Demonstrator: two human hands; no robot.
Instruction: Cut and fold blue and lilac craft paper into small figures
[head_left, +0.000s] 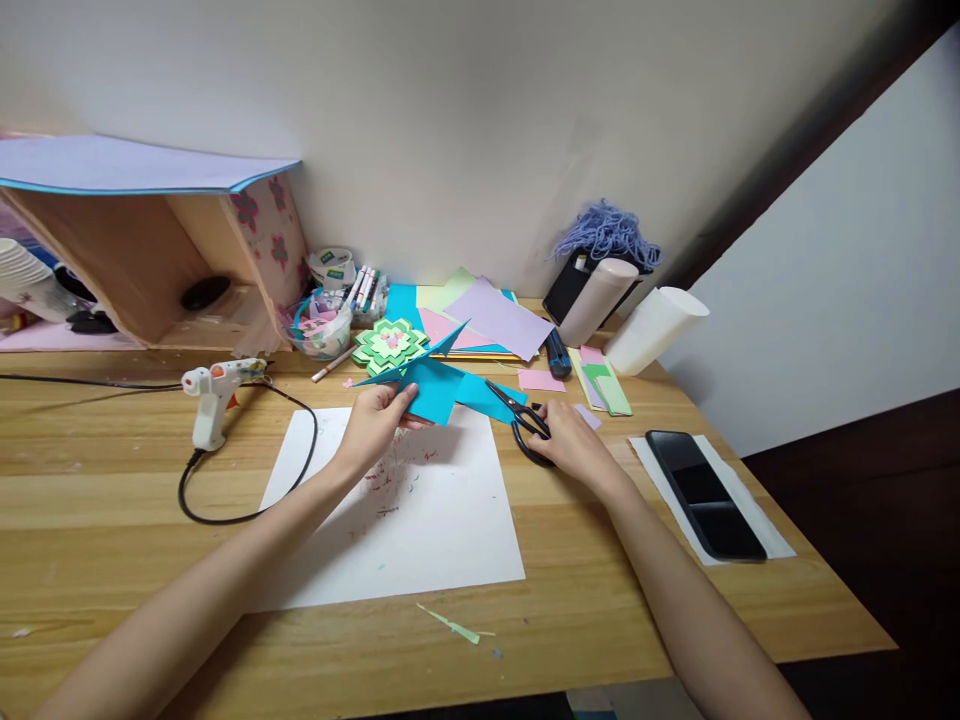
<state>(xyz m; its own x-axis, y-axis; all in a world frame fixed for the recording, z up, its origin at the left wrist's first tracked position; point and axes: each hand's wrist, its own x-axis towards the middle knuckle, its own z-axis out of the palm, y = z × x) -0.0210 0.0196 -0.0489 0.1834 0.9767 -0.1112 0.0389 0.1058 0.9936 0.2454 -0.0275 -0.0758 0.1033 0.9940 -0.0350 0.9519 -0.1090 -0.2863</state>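
My left hand (373, 424) pinches a sheet of teal paper (439, 385) by its near edge, holding it just above the white sheet (420, 520) on the wooden desk. My right hand (570, 440) grips black scissors (517, 415) by the handles. Their blades point left and touch the teal paper's right side. A green and pink folded paper flower (388, 345) lies just behind the teal paper.
A white glue gun (214, 395) with a black cord stands at left. A stack of coloured paper (480, 320), markers (364, 290), a bowl of scraps (321, 330), a blue utility knife (557, 355), rolled paper (652, 328) and a black phone (705, 495) surround the work area.
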